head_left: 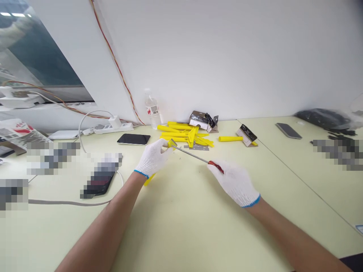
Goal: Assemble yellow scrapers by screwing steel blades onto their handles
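Observation:
My left hand (154, 155), in a white knit glove, is closed around a yellow scraper (148, 180). Its head with a small metal piece pokes out past the thumb, and the handle end shows below the palm. In my gloved right hand (234, 181) is a screwdriver (193, 155) with a red handle and a long metal shaft. The shaft points left, and its tip meets the scraper's head; the exact contact is too small to make out. Just beyond my hands lies a pile of yellow scrapers (177, 134), with loose metal blades (198, 148) at its near side.
A water bottle (152, 109) and opened small boxes (198, 120) stand by the wall. Phones (134, 139) lie left and another phone (288, 130) right. One yellow scraper (230, 139) lies beside a black-and-white box (247, 135). A power strip (113, 128) trails cables at left.

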